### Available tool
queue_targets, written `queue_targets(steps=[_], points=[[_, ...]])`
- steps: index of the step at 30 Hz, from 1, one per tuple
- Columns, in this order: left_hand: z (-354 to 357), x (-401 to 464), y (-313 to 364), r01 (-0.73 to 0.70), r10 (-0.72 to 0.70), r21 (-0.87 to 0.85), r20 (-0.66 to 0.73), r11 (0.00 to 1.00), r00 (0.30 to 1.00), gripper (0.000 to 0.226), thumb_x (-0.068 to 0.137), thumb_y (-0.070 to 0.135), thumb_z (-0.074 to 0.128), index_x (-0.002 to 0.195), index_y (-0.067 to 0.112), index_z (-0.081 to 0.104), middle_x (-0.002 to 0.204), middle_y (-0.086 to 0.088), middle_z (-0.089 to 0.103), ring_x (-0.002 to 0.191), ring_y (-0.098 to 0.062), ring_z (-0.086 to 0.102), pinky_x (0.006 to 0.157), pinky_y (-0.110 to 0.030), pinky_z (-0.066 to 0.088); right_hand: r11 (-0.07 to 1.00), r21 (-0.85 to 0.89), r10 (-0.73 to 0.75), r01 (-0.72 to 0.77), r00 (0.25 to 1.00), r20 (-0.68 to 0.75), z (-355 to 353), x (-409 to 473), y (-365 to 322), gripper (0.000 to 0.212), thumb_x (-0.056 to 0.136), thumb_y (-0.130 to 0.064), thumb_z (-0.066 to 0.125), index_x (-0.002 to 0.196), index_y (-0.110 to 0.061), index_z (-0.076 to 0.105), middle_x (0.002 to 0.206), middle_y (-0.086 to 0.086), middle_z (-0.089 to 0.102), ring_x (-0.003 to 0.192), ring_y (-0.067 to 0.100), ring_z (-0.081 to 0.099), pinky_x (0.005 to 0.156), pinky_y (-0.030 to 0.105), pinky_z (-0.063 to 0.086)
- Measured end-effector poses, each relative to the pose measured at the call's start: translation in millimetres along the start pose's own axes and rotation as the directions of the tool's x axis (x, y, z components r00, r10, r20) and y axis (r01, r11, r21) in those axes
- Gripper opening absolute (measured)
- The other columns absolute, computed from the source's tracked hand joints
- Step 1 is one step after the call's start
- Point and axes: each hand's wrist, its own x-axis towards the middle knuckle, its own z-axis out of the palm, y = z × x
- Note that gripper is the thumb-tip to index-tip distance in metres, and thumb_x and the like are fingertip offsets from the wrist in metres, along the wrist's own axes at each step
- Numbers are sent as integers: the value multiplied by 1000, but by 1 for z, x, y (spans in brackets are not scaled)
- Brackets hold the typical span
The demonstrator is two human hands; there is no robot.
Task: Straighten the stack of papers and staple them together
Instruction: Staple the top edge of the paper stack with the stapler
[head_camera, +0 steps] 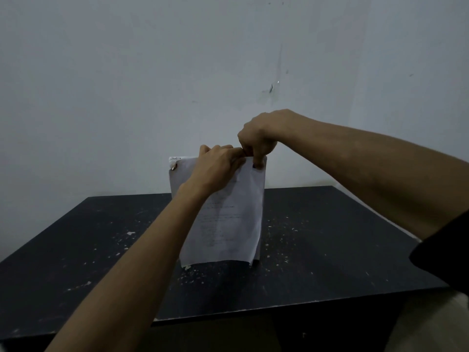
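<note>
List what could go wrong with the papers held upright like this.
1. Both hands, left hand and right hand, hold only the top edge of the stack of papers; the lower sheets hang free and may splay, as at the bottom right corner.
2. The dark table bears flecks that might catch the bottom edge.
3. No stapler is in view.

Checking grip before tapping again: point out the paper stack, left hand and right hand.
paper stack [228, 224], head view, front sheet's middle.
left hand [218, 166], head view, back of hand.
right hand [258, 138], head view, knuckles.
</note>
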Motion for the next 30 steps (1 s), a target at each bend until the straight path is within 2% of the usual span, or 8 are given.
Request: queue_targets(steps=[5,9,15,18,23,26,28,30], points=[[0,-2,1,2,-2,-5,0,1000,1000,34,104,35,35,122,29,62,100,-1,65,90,-24,57,83,-40,31,996,-88,-18,9,995,-100,7,-2,2,36,80,-53,72,101,-23,75,72,-8,61,70,15,59,68,34,48],[1,-3,3,-8,8,-6,-13,1000,1000,33,103,35,35,121,28,62,99,-1,65,87,-23,56,82,-38,29,995,-101,-30,16,991,-130,10,-5,3,35,80,-53,71,100,-25,75,69,-10,57,64,11,53,64,32,44],[0,-2,5,7,-7,22,9,1000,1000,32,103,35,35,117,27,63,103,-2,66,93,-25,59,87,-42,33,998,-61,20,-25,996,-83,9,-9,2,41,79,-55,71,109,-27,70,92,-3,67,84,20,61,71,34,47],[-1,-2,4,22,-22,39,3,999,1000,31,103,35,35,115,25,63,107,-1,67,95,-25,60,88,-43,34,997,-34,64,-68,992,-105,13,-13,8,44,75,-54,73,112,-31,65,98,-3,62,83,20,56,68,33,43],[-2,-2,3,22,-22,35,-5,999,1000,31,103,35,36,112,24,63,107,-1,68,95,-26,60,87,-42,32,959,253,149,-127,987,-68,42,-25,31,42,71,-58,70,103,-32,59,89,-8,53,85,18,55,71,33,42],[-1,-3,2,24,-24,21,-4,999,1000,31,103,36,36,111,24,63,106,-1,67,94,-25,60,88,-43,33,830,557,105,9,980,-172,74,-27,32,38,77,-55,73,91,-22,60,83,-5,55,78,19,52,65,31,38],[-1,-3,3,26,-26,17,-3,1000,1000,30,103,36,36,111,24,63,105,-1,68,93,-26,60,88,-44,34,617,774,153,144,943,-297,97,-26,24,33,82,-48,73,75,-20,56,69,-5,50,63,15,44,59,30,32],[-1,-4,5,28,-28,25,-11,999,1000,30,102,37,37,111,24,63,106,0,68,94,-26,59,88,-43,33,316,921,284,227,904,-320,116,-24,10,38,86,-39,72,70,-14,50,61,-5,42,54,10,35,55,27,30]])
